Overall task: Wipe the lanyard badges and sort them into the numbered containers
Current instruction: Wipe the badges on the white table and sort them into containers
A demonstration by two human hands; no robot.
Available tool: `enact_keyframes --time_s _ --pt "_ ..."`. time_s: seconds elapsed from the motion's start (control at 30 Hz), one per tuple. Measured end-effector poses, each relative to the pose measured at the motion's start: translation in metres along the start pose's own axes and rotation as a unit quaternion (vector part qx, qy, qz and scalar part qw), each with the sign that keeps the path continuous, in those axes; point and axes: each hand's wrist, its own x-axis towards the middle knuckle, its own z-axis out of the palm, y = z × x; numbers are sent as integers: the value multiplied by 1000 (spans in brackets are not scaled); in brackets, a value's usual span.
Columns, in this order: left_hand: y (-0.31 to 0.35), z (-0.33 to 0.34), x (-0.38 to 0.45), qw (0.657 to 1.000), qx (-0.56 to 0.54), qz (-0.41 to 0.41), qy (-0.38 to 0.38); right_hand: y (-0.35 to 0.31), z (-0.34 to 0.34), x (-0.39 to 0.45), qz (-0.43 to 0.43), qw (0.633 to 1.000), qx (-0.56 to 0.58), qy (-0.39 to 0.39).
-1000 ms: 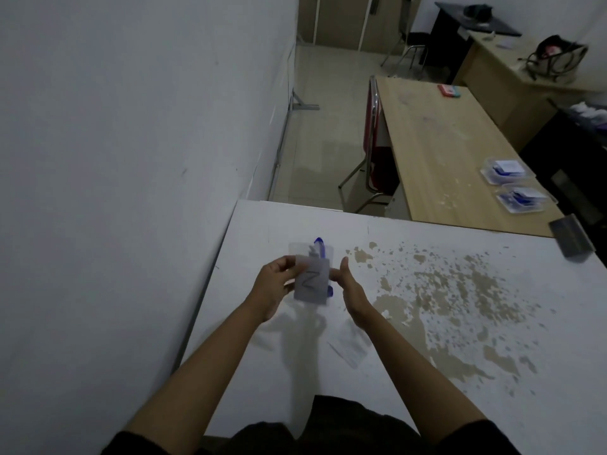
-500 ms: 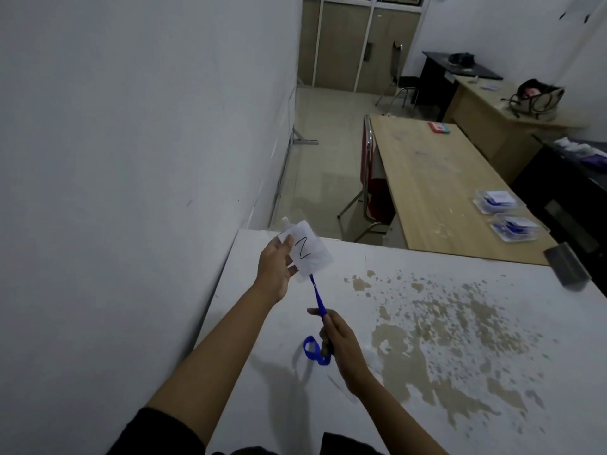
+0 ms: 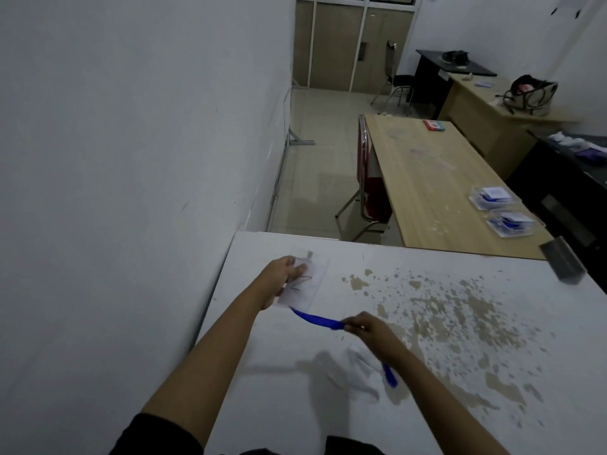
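Lowered badge (image 3: 300, 284) hangs above peeling white table (image 3: 476, 372).

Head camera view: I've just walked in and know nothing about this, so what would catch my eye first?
Probably the bright blue lanyard stretched between the two hands over the white table: the left hand holds a clear badge with a handwritten mark, and the right hand pinches the strap. Next, the brown patches of worn paint across the table's right side, and two clear containers on the wooden table beyond.
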Motion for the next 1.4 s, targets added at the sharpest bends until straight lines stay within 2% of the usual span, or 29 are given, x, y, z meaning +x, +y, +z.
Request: enact_keyframes --time_s 0.13,0.33,0.43,0.6,0.8,0.97,1.07,1.13,1.2,1.3,1.4 --pt "-5 7 -9 996 58 -8 -61 -15 -39 17 -40 997 -64 12" --pt "-9 18 -20 990 38 13 -138 -46 -83 26 -104 993 48 5" --pt "-7 20 -22 988 29 18 -149 -56 -95 28 -115 991 71 -15" --pt "0 26 -25 983 86 28 -161 -63 -103 34 -129 987 89 -45" --pt "0 27 -24 976 82 -4 -200 -65 -106 39 -130 981 123 -75" --pt "1 27 -20 976 81 -3 -204 -63 -102 40 -118 973 187 -65" --pt "1 29 -16 982 79 23 -170 -61 -92 42 -119 965 232 -21" --pt "1 30 -12 989 30 33 -138 -57 -82 42 -99 952 289 9" --pt "1 30 -9 989 -66 46 -122 -50 -68 40 -66 924 375 26" --pt "3 26 -4 969 -216 51 -105 -39 -42 35 -9 859 511 27" --pt "4 24 1 939 -329 49 -89 -31 -17 28 30 808 589 11"
